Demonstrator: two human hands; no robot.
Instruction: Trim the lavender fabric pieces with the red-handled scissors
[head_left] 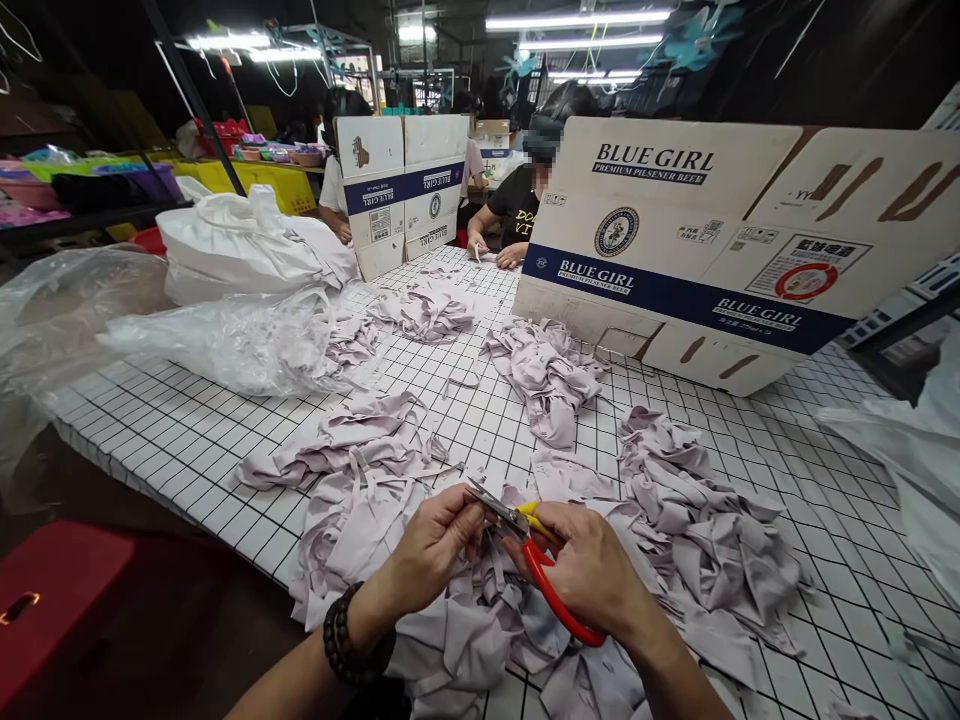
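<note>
My right hand point(592, 570) is closed around scissors point(551, 590) with a red and a yellow handle. Their blades point up and left, reaching to the fingertips of my left hand point(431, 545). Those fingers are pinched together on the edge of a pale lilac fabric piece point(457, 640), which hangs below both hands. A beaded bracelet is on my left wrist. Crumpled lilac fabric pieces point(352, 530) lie under and left of my hands, and another heap point(697, 520) lies to the right.
A grid-patterned table point(202, 450) carries more fabric heaps point(544, 375). Upright cardboard sheets point(637, 260) stand across its far side. Clear plastic bags point(240, 340) and a white bundle point(247, 240) lie at left. A co-worker point(514, 205) sits beyond. A red stool point(60, 610) stands lower left.
</note>
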